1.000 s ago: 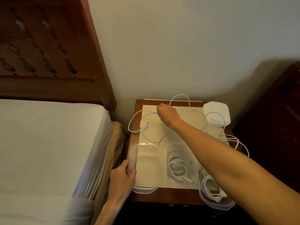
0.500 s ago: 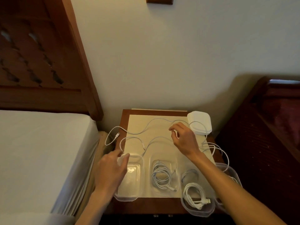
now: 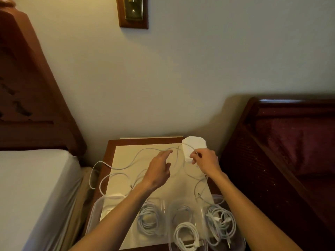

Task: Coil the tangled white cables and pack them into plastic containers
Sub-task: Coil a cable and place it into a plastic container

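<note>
A loose white cable (image 3: 125,166) sprawls over the cream mat (image 3: 155,189) on the bedside table, with a loop hanging off the left edge. My right hand (image 3: 205,161) pinches this cable near the stack of white container lids (image 3: 194,143) at the back right. My left hand (image 3: 159,169) reaches over the mat with straight fingers, its fingertips at the cable. Along the front stand clear plastic containers: an empty one (image 3: 97,211) at the left, then others holding coiled white cables (image 3: 150,220), (image 3: 186,234), (image 3: 221,223).
The wooden bedside table (image 3: 108,154) sits between a white mattress (image 3: 32,187) with a carved headboard (image 3: 27,87) on the left and a dark red bed (image 3: 290,151) on the right. A framed switch plate (image 3: 133,12) hangs on the wall.
My left hand left the empty container and reached forward to the cable. My right hand moved back toward the white lids, still pinching the cable. The view tilted upward.
</note>
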`<action>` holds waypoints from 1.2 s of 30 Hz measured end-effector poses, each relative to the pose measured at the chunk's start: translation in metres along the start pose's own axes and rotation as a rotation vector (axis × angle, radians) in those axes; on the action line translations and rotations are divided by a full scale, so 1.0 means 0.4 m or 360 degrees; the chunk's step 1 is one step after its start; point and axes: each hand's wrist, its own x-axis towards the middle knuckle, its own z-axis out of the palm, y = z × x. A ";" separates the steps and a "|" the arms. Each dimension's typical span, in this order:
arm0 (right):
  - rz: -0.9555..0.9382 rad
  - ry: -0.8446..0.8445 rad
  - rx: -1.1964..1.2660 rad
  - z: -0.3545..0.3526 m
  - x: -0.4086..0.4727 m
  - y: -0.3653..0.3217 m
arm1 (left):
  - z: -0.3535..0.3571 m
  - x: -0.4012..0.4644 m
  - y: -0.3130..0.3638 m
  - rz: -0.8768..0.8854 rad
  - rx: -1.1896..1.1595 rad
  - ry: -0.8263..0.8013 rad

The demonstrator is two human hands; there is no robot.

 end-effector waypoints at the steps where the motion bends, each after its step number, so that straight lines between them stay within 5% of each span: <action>1: -0.0094 -0.0048 0.0086 -0.024 -0.001 -0.013 | 0.001 0.023 0.025 0.0081 -0.0135 -0.0024; 4: -0.0322 -0.0166 0.0177 -0.097 -0.010 -0.052 | -0.024 0.085 0.096 0.0328 -0.0348 -0.0106; 9: -0.0509 -0.0097 0.0273 -0.185 -0.017 -0.088 | -0.101 0.160 0.153 0.0590 -0.0189 -0.0057; 17: -0.0559 -0.0170 0.0191 -0.234 -0.030 -0.086 | -0.368 0.112 0.244 0.0921 -0.0104 0.0326; 21: -0.0326 -0.0059 0.0125 -0.283 -0.025 -0.054 | -0.509 0.043 0.196 0.0809 -0.0117 0.0604; 23: -0.0279 0.0047 0.0353 -0.308 -0.038 -0.085 | -0.533 0.016 0.156 0.0670 0.0154 0.0396; 25: -0.0290 0.0098 0.0480 -0.326 -0.056 -0.152 | -0.523 -0.019 0.142 0.0232 0.0602 -0.0027; 27: -0.0417 0.0150 0.0403 -0.336 -0.074 -0.234 | -0.499 -0.053 0.161 -0.0115 0.0839 -0.0192; 32: -0.0785 0.0218 0.0172 -0.340 -0.125 -0.402 | -0.418 -0.087 0.314 0.0330 -0.0066 0.0221; 36: -0.0955 0.0260 0.0042 -0.342 -0.160 -0.451 | -0.400 -0.089 0.390 0.0258 -0.0662 0.0231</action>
